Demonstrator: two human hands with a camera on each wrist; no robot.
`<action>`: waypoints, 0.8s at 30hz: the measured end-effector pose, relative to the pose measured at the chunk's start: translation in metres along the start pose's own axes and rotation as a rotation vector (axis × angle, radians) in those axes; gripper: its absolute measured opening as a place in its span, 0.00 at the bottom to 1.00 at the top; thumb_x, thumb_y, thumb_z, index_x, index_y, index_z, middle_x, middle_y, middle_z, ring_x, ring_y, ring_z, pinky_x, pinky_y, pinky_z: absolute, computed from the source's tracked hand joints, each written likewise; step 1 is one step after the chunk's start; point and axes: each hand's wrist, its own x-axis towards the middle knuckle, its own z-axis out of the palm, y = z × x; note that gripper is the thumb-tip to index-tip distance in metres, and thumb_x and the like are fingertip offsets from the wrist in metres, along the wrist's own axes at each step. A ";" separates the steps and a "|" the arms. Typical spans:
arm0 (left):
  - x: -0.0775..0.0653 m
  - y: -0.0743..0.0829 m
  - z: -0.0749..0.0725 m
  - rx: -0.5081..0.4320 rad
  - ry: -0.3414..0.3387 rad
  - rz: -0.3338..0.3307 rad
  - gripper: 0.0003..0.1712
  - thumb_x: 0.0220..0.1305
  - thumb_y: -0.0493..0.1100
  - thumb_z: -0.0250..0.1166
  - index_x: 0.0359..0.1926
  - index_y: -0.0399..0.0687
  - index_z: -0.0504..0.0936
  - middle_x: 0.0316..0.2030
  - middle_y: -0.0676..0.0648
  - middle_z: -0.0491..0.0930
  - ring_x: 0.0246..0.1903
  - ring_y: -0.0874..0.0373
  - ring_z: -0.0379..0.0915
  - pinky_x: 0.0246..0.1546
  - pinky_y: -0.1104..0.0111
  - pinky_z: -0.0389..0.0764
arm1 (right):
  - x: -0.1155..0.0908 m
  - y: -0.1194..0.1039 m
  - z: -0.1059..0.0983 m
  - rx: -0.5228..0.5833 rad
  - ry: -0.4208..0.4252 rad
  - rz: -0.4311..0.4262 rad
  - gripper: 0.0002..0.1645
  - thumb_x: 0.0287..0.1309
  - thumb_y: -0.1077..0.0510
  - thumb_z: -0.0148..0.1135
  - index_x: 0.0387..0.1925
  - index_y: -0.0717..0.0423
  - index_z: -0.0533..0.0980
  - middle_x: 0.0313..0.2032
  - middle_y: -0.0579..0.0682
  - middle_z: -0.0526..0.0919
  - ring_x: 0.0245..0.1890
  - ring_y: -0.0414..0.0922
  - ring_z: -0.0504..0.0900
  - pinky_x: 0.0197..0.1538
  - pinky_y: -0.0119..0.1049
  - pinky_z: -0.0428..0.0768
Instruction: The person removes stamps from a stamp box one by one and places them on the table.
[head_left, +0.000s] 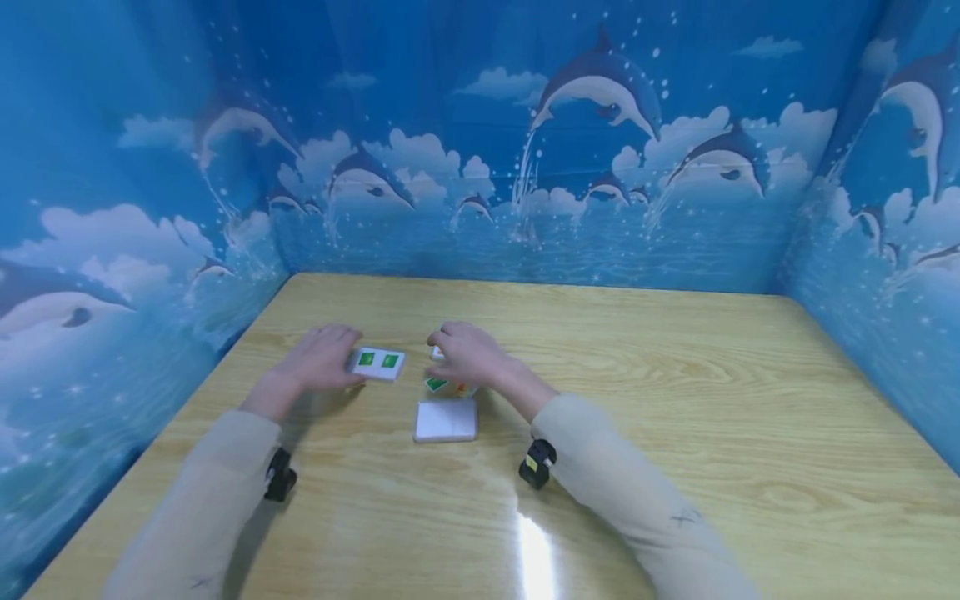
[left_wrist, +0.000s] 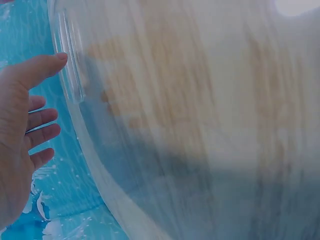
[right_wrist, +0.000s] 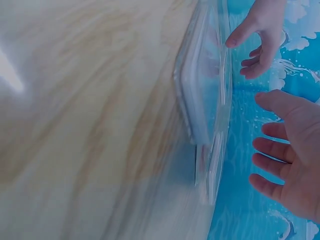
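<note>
My left hand (head_left: pixel 321 358) is beside the left end of a white card stack whose top shows two green pictures (head_left: pixel 378 363). In the left wrist view, the thumb of the left hand (left_wrist: pixel 25 120) overlaps the end of that card stack (left_wrist: pixel 71 60), and the fingers are loosely bent. My right hand (head_left: pixel 471 354) hovers over cards with a green and an orange picture (head_left: pixel 437 383), partly hiding them. Seen from the right wrist, the right hand (right_wrist: pixel 295 150) has its fingers apart and relaxed, with nothing between them. Another white card (head_left: pixel 438 353) shows behind its fingers.
A thick white stack, blank side up (head_left: pixel 446 421), lies nearest the person, just in front of the right hand. The wooden table (head_left: pixel 675 400) meets a blue dolphin-print curtain (head_left: pixel 465 167) at the back and sides. Glare (head_left: pixel 536 554) marks the near table surface.
</note>
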 end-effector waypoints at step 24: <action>0.001 -0.004 0.011 -0.076 -0.080 -0.025 0.36 0.51 0.49 0.64 0.58 0.34 0.68 0.52 0.35 0.73 0.51 0.42 0.68 0.54 0.46 0.63 | 0.039 -0.034 0.020 -0.072 -0.094 0.088 0.40 0.51 0.38 0.62 0.61 0.54 0.66 0.55 0.50 0.71 0.51 0.44 0.69 0.51 0.37 0.72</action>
